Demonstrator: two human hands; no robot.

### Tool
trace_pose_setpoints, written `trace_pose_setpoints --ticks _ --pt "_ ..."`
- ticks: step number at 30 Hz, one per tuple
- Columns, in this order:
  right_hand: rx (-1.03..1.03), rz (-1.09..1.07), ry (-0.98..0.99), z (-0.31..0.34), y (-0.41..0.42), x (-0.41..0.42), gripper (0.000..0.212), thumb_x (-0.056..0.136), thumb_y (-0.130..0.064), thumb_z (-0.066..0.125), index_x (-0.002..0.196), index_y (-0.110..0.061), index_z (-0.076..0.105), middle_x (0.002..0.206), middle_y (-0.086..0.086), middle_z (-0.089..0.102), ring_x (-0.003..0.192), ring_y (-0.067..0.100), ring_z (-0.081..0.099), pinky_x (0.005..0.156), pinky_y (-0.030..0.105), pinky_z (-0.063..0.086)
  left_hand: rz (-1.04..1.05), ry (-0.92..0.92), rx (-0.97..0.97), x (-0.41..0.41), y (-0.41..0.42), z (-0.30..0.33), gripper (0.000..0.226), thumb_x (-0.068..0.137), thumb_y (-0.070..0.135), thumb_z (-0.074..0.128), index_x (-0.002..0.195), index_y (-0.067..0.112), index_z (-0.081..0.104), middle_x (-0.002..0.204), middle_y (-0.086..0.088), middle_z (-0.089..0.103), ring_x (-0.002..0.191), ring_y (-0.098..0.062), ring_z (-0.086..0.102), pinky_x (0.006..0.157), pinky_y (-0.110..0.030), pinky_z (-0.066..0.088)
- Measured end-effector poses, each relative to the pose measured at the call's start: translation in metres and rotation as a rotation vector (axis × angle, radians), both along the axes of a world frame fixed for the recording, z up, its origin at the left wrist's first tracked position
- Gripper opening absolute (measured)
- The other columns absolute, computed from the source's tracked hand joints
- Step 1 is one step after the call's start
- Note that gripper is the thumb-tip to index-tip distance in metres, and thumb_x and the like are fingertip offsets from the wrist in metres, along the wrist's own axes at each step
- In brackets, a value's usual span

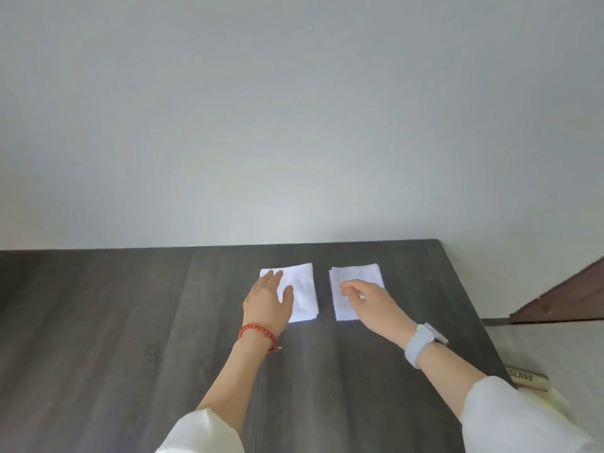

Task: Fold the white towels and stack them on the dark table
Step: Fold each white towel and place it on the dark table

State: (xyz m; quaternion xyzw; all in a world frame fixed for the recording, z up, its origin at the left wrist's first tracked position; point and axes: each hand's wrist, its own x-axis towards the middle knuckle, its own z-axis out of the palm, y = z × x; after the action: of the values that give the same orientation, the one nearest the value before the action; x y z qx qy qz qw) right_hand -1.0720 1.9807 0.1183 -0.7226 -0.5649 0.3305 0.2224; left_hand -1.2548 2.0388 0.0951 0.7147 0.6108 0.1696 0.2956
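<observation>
A dark grey wood-grain counter (130,322) stands against a plain pale grey wall (294,109). On it, near the far edge, 2 folded white square towels lie just beside each other, apart. The left hand (266,302) rests flat, fingers straight, on the left towel (302,289); the right hand (369,300) hovers over the right towel (354,276), fingers loosely curled, grasping nothing

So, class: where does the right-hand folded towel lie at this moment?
In the head view the right folded towel lies flat on the dark table near its far right corner, beside the left folded towel, partly under the right hand.
</observation>
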Motion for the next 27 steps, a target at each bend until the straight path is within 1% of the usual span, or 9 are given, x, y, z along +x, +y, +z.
trace_pose_setpoints --ticks 4,8,10,13,17,19,22,24,27 --pt "0.103 -0.129 -0.002 0.036 -0.071 0.048 0.031 0.097 -0.016 0.036 0.117 -0.015 0.059 0.117 -0.003 0.062 0.112 0.012 0.055 0.089 0.015 0.036 -0.102 -0.117 0.073 0.056 -0.051 0.033 0.034 0.094 0.026 0.044 0.124 0.013 0.054 0.132 -0.003 0.052 0.12 -0.021 0.047 0.102 -0.031 0.037" --pt "0.183 -0.324 -0.084 0.065 -0.192 0.125 0.026 0.095 -0.015 0.041 0.11 -0.016 0.063 0.11 -0.002 0.065 0.106 0.014 0.058 0.085 0.021 0.041 -0.305 -0.186 0.134 0.151 -0.141 0.062 0.03 0.094 0.024 0.044 0.119 0.015 0.058 0.125 -0.002 0.057 0.117 -0.02 0.05 0.096 -0.026 0.038" --pt "0.226 -0.441 -0.138 0.076 -0.272 0.167 0.024 0.094 -0.012 0.044 0.107 -0.011 0.064 0.105 0.003 0.067 0.1 0.017 0.059 0.083 0.02 0.042 -0.436 -0.224 0.159 0.207 -0.206 0.073 0.031 0.094 0.024 0.044 0.12 0.015 0.057 0.125 -0.002 0.056 0.117 -0.02 0.05 0.098 -0.027 0.038" --pt "0.245 -0.639 -0.154 0.086 -0.41 0.225 0.021 0.092 -0.007 0.048 0.103 -0.005 0.066 0.1 0.006 0.067 0.091 0.014 0.058 0.072 0.013 0.037 -0.631 -0.268 0.144 0.289 -0.322 0.086 0.031 0.094 0.023 0.044 0.121 0.014 0.057 0.124 -0.005 0.056 0.116 -0.022 0.051 0.094 -0.026 0.039" --pt "0.219 -0.881 -0.175 0.087 -0.597 0.279 0.02 0.092 -0.008 0.048 0.1 -0.004 0.065 0.091 0.001 0.064 0.084 0.012 0.055 0.072 0.014 0.035 -0.905 -0.278 0.087 0.384 -0.481 0.09 0.026 0.093 0.018 0.046 0.113 0.009 0.061 0.118 -0.011 0.06 0.108 -0.029 0.057 0.087 -0.029 0.041" --pt "0.2 -1.025 -0.151 0.084 -0.683 0.297 0.02 0.093 -0.008 0.046 0.099 -0.007 0.065 0.088 -0.003 0.06 0.083 0.013 0.055 0.075 0.017 0.038 -1.041 -0.282 0.042 0.424 -0.557 0.09 0.026 0.093 0.017 0.047 0.112 0.009 0.061 0.117 -0.011 0.061 0.108 -0.029 0.057 0.088 -0.029 0.041" --pt "0.199 -1.242 -0.087 0.077 -0.795 0.319 0.02 0.093 -0.005 0.043 0.092 -0.011 0.063 0.079 -0.003 0.059 0.082 0.02 0.057 0.074 0.026 0.043 -1.234 -0.317 -0.003 0.478 -0.662 0.091 0.026 0.092 0.015 0.049 0.114 0.008 0.061 0.116 -0.01 0.061 0.106 -0.025 0.059 0.091 -0.029 0.043" --pt "0.16 -1.363 -0.08 0.074 -0.861 0.332 0.023 0.094 -0.007 0.041 0.099 -0.007 0.063 0.083 0.0 0.059 0.082 0.019 0.056 0.074 0.025 0.043 -1.372 -0.324 0.004 0.511 -0.727 0.09 0.026 0.092 0.016 0.049 0.114 0.009 0.061 0.116 -0.008 0.062 0.103 -0.022 0.059 0.09 -0.027 0.044" --pt "0.13 -1.514 -0.051 0.064 -0.944 0.352 0.024 0.095 -0.011 0.04 0.104 -0.011 0.062 0.089 0.0 0.062 0.08 0.017 0.058 0.062 0.02 0.044 -1.541 -0.297 -0.006 0.559 -0.808 0.085 0.027 0.094 0.018 0.046 0.115 0.011 0.06 0.117 -0.005 0.061 0.103 -0.017 0.058 0.09 -0.025 0.044"
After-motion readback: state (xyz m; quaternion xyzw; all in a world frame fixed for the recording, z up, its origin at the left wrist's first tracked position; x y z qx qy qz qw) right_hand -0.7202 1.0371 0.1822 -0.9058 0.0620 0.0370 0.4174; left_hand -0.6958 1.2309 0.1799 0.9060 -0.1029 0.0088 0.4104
